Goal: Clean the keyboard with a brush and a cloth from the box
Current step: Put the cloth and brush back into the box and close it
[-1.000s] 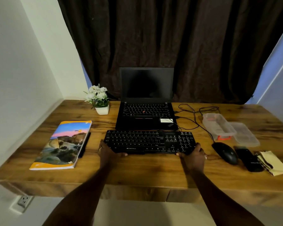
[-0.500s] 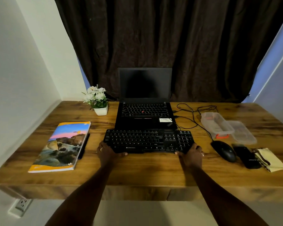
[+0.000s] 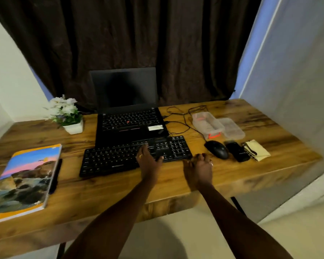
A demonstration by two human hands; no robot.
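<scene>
From the head view, the black full-size keyboard (image 3: pixel 110 159) lies slantwise on the wooden desk (image 3: pixel 176 186), just in front of the open black laptop (image 3: pixel 127 116). The left hand (image 3: pixel 148 162) rests on its right-centre part. Its fingers (image 3: pixel 144 148) are stretched flat and close together over the keys, and the thumb is spread toward the near edge. The right hand (image 3: pixel 199 170) sits on the desk just off the keyboard's near right corner, with its fingers bunched together, bent and holding nothing.

To the right are a black mouse (image 3: pixel 216 149), a black oblong object (image 3: pixel 237 151) and a folded yellow cloth (image 3: pixel 260 151). The clear plastic box (image 3: pixel 204 122) lies farther back.

The white mark on the keyboard's near edge, the laptop's white label and the word on the landscape-covered book (image 3: pixel 24 178) are too blurred to read. The frame cuts off the book's left side and both forearms.
</scene>
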